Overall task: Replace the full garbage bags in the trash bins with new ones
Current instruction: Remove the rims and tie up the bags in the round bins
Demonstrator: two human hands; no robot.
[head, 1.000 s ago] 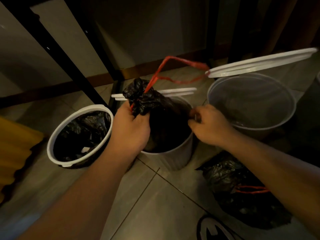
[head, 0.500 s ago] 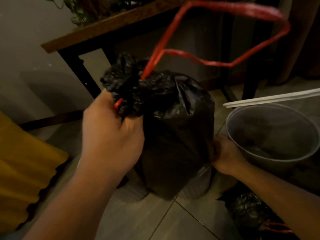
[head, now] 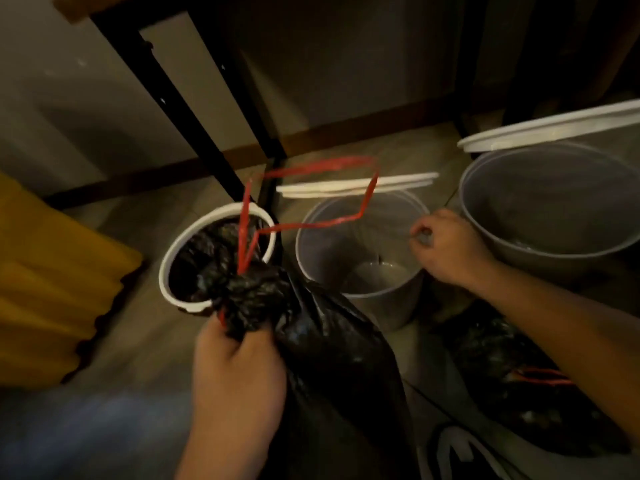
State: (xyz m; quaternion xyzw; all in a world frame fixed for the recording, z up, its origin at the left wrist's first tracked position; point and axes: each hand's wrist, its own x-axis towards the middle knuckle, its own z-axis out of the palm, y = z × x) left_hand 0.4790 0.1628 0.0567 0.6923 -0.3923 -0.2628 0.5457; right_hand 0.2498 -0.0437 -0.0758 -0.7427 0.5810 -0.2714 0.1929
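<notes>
My left hand (head: 235,372) grips the gathered neck of a full black garbage bag (head: 332,368). The bag hangs in front of me, clear of the bins, and its red drawstring (head: 311,195) loops up above it. My right hand (head: 446,247) holds the right rim of the middle white bin (head: 360,268), which has no bag inside and stands with its lid (head: 356,184) flipped up. To the left, a white bin (head: 180,251) still holds a black bag. A bigger bin (head: 547,202), bare inside, stands at the right.
Another tied black bag (head: 526,393) with a red drawstring lies on the tiled floor at lower right. Black table legs (head: 180,109) rise behind the bins against the wall. A yellow corrugated thing (head: 52,289) lies at the left.
My left hand has lifted the full bag out of the middle bin and brought it forward and down toward me. The middle bin now shows bare, with my right hand steady on its rim.
</notes>
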